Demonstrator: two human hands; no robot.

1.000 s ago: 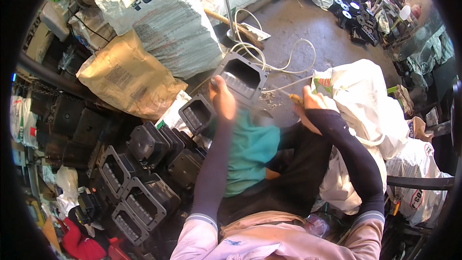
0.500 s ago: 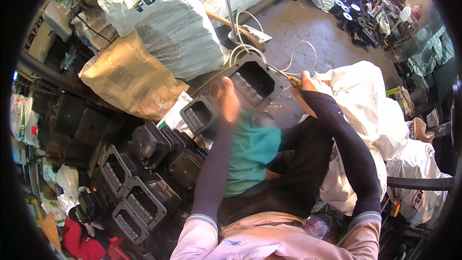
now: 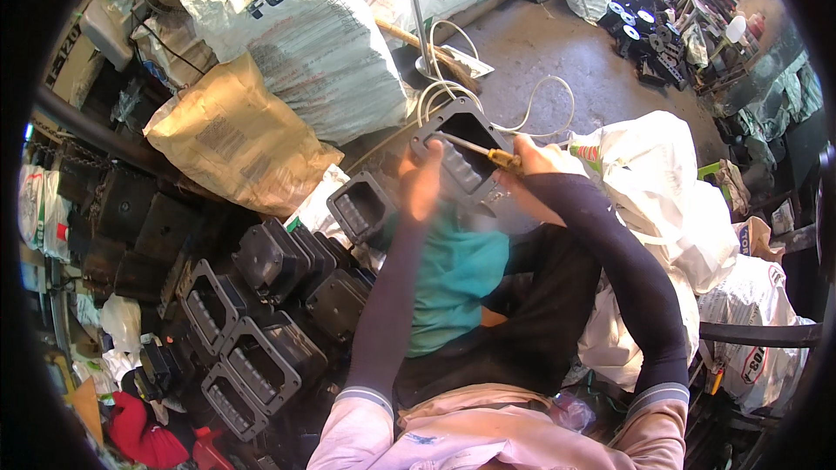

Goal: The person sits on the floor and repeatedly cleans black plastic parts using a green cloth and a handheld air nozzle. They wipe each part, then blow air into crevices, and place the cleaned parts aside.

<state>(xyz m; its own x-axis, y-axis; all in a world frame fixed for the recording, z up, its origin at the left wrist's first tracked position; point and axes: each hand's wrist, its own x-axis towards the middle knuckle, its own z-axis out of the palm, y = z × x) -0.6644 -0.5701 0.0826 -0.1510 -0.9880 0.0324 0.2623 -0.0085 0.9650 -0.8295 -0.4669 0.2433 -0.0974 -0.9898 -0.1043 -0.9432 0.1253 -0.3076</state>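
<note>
Left hand [image 3: 421, 181]: clamped on the left rim of a black box, thumb on the edge; the fingers behind are hidden and the hand is slightly blurred.
Right hand [image 3: 537, 163]: closed around the yellow handle of a thin metal tool [image 3: 502, 158], just right of the box.
Black box [image 3: 459, 169]: held up in the upper middle of the frame, tilted, its opening facing up; a ribbed wall shows inside.
Tool shaft: runs from the handle leftward across the opening, its end near the left thumb; whether it touches the rim, I cannot tell.
Smaller box [image 3: 358, 208]: just left of the left hand, open side showing.
Open boxes [image 3: 283, 350]: grouped at the lower left, rims and ribbed insides visible.
Green cloth [image 3: 455, 289]: over the person's lap, at the centre.
Paper bag [image 3: 239, 139]: brown, left of the held box, against a big white sack [image 3: 305, 48] at the upper left.
Pale hose [image 3: 572, 104]: looped on the floor [image 3: 544, 43], upper middle.
White bag [image 3: 651, 178]: right of the right hand.
</note>
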